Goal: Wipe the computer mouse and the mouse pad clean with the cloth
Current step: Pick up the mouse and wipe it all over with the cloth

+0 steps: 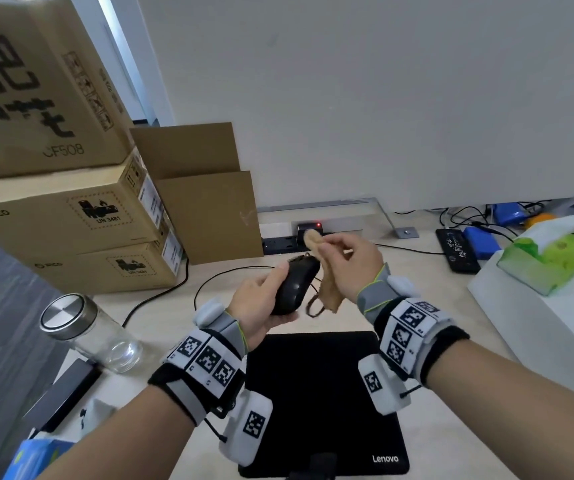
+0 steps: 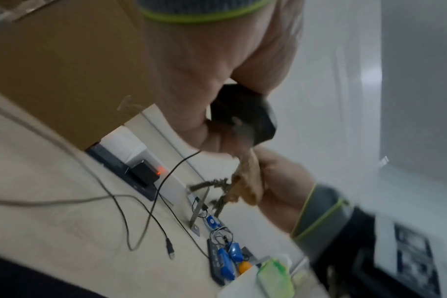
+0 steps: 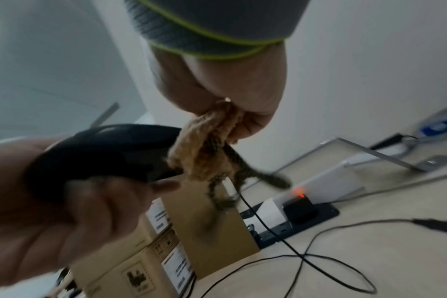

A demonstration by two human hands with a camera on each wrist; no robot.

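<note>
Two hands are up above the black mouse pad (image 1: 323,393). The left hand (image 1: 256,301) has its grip wrapped around the black mouse (image 1: 296,284). The right hand (image 1: 351,261) has its grip pinched on the tan cloth (image 1: 327,278), which touches the mouse's side.

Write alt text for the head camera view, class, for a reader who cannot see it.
The left hand holds a black computer mouse above the desk while the right hand presses a tan cloth against its side. A black mouse pad lies below, bare.
</note>
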